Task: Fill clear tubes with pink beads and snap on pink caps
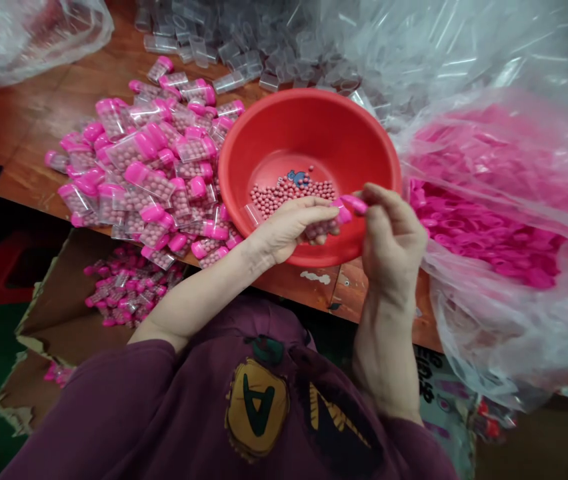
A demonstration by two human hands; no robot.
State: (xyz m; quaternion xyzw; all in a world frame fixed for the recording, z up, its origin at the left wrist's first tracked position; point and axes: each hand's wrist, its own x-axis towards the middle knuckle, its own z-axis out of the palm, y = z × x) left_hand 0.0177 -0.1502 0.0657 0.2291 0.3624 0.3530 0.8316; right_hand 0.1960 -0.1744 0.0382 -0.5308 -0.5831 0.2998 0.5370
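Over the near side of the red basin (264, 140), the left hand's (289, 230) fingers hold a bead-filled bottle (321, 229) while the right hand (395, 223) pinches its pink cap (353, 203): capping, I'd say, wanting a firm press.

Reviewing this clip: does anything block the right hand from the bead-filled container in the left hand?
Nothing visible does. The right hand appears to pinch the pink cap at the top of the container in the left hand. The red bowl lies beneath, not between.
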